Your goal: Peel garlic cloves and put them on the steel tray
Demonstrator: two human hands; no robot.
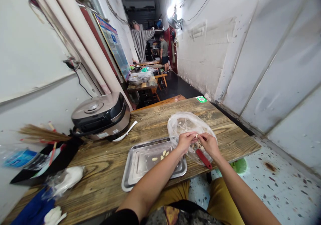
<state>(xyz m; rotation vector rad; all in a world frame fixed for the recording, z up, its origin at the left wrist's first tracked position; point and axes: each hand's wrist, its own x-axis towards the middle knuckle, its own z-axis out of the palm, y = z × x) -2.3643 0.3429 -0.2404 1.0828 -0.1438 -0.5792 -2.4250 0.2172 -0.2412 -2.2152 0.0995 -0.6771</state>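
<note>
Both my hands meet above a clear plastic bag point(181, 120) spread on the wooden table. Between the fingertips of my left hand point(185, 141) and my right hand point(209, 143) is a small pale garlic clove point(196, 136), partly hidden by the fingers. Beneath them, garlic pieces and skins point(194, 146) lie in the bag. A red handle point(203, 158), perhaps of a knife, rests on the bag's near side under my right hand. Left of the bag is a metal tray point(126, 174) with several peeled garlic cloves point(154, 159) on it, partly behind my left forearm.
A rice cooker point(100, 114) and a white spoon point(126, 132) stand at the table's back left. A black holder with chopsticks point(53, 153), a bag of white tissue point(69, 179) and blue cloth point(32, 208) are at the left. Far back, a person point(164, 52) stands near other tables.
</note>
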